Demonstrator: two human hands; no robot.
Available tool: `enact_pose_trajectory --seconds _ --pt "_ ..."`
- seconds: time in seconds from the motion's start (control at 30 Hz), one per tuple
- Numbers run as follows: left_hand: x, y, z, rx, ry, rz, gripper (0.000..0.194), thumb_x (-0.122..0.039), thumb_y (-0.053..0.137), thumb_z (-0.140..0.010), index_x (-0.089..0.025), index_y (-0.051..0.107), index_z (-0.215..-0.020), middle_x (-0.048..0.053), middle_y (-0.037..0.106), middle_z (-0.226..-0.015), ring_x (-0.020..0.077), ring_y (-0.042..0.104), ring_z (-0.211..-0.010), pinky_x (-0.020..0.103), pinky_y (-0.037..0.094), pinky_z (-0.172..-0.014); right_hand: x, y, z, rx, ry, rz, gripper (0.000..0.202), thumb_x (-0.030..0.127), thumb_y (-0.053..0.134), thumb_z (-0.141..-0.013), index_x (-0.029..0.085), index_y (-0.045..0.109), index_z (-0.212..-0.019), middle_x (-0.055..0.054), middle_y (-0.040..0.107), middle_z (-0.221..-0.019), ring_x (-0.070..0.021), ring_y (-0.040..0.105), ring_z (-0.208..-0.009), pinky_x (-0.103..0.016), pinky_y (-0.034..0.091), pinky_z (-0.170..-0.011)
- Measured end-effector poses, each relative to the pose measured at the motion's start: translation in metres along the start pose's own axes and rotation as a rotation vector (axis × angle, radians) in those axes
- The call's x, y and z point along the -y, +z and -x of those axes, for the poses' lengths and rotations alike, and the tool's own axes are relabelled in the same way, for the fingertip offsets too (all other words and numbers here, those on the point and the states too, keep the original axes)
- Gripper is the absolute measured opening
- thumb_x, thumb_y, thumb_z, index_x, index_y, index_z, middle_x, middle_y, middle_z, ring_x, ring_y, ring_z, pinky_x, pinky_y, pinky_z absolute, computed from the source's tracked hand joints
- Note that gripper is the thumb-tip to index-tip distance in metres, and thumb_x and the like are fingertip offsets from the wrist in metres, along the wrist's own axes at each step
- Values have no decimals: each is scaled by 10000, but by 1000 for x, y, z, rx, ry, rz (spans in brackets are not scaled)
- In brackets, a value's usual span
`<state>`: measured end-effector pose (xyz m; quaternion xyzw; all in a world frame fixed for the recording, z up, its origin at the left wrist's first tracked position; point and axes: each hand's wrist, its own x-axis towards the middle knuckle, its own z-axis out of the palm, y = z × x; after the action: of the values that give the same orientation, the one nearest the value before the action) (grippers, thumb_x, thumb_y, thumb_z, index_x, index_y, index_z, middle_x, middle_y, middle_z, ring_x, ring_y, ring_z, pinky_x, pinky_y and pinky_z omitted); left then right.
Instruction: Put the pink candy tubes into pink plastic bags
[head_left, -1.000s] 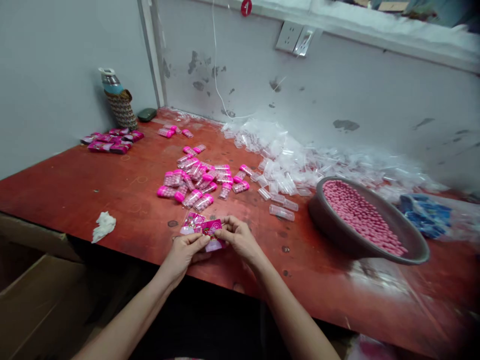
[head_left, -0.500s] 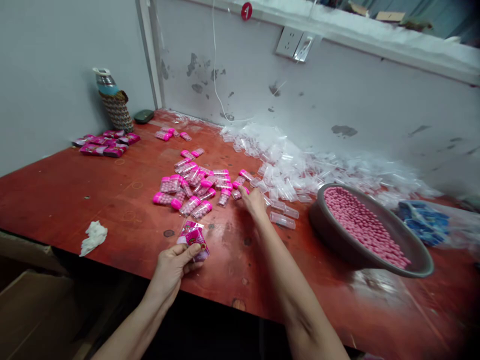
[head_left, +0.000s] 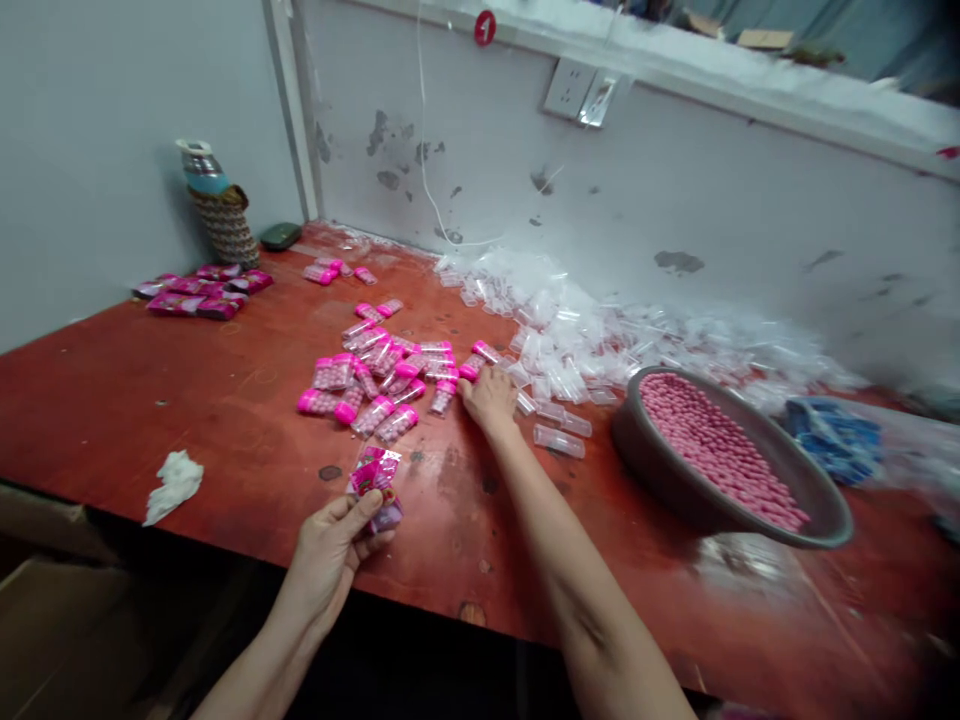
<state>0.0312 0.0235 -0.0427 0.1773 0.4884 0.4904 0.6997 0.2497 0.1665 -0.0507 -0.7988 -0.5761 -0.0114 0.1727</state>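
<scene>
My left hand (head_left: 330, 550) pinches a small glossy pink packet (head_left: 376, 480) between thumb and fingers, just over the front part of the table. Beyond it lies a loose heap of small clear bottles (head_left: 375, 415) with bright pink caps, filled with pink beads. At the heap's right side, my right hand (head_left: 491, 400) reaches down with its fingers curled in. Its back hides whatever the fingertips hold or touch. One capped bottle (head_left: 472, 366) lies just past those fingers. To the right of this hand are some clear tubes without beads (head_left: 559, 441).
A grey basin (head_left: 652, 470) of pink beads stands tilted at the right, beside a blue bundle (head_left: 832, 440). Clear tubes (head_left: 555, 330) pile along the wall. Pink packets (head_left: 199, 300), a flask (head_left: 225, 225) and crumpled tissue (head_left: 174, 485) lie leftward on the red table (head_left: 247, 430).
My right hand has shifted slightly left and now covers the bottle that showed under its fingertips. My left hand still holds the packet. The whole view has moved a little.
</scene>
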Motion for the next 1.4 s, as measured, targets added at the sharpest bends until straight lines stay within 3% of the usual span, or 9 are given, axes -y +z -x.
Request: enact_pose_trajectory --seconds 0.3,0.53,0.7,0.8,0.9,1.03,1.17,1.3,1.4 --pt "15 -12 -18 -10 -25 1 128 -155 692 -610 -177 639 -725 -12 656 -757 154 624 -647 259 567 -556 -7 15 0 -96 -135 152 421 458 345 -824 103 528 -954 -149 542 -966 -273 459 -914 -384 357 -747" --pt "10 -1 -18 -29 -13 -7 92 -102 626 -664 -168 640 -727 -16 654 -741 140 618 -626 240 566 -542 -12 10 6 -44 -323 123 294 299 371 -805 74 531 -906 -158 537 -912 -270 453 -870 -398 349 -738" --pt "1 10 -10 -11 30 -25 97 -60 582 -692 -136 641 -703 6 648 -710 134 616 -623 229 556 -533 -27 -8 41 78 -571 10 247 287 404 -808 103 552 -882 -130 560 -916 -229 461 -898 -365 331 -829" --pt "-2 12 -7 2 30 -13 74 -65 583 -695 -113 637 -679 26 645 -681 133 612 -601 233 551 -517 -45 -22 70 159 -725 -85 238 273 422 -820 179 525 -1012 -70 544 -1071 -177 444 -1008 -305 317 -881" --pt "-1 11 -6 35 22 4 52 -84 589 -702 -99 638 -705 40 646 -686 128 610 -590 229 545 -505 -61 -35 88 92 -515 -191 332 308 354 -859 178 431 -1154 -81 486 -1182 -167 405 -1098 -294 315 -897" --pt "1 10 -7 59 2 33 41 -102 592 -708 -94 630 -724 48 647 -669 132 614 -581 240 546 -507 -66 -45 99 8 -113 -173 357 395 296 -866 153 533 -975 -105 575 -975 -205 515 -931 -303 377 -783" --pt "1 12 -7 69 -26 80 34 -108 590 -715 -99 619 -731 56 651 -661 131 615 -556 231 539 -490 -54 -43 106 131 -40 -151 370 511 468 -743 157 573 -765 -108 609 -791 -243 571 -741 -308 396 -628" --pt "1 15 -6 54 -38 143 66 -138 601 -719 -106 612 -776 57 655 -671 134 619 -557 226 533 -482 -37 -40 116 240 31 -195 278 440 560 -684 163 560 -707 -98 622 -700 -246 588 -684 -292 395 -567" --pt "3 16 -6 43 -52 221 95 -173 613 -718 -109 599 -787 54 653 -663 142 624 -561 236 533 -495 -20 -43 141 334 52 -543 293 462 460 -760 178 525 -733 -35 596 -591 -165 557 -490 -251 394 -456"
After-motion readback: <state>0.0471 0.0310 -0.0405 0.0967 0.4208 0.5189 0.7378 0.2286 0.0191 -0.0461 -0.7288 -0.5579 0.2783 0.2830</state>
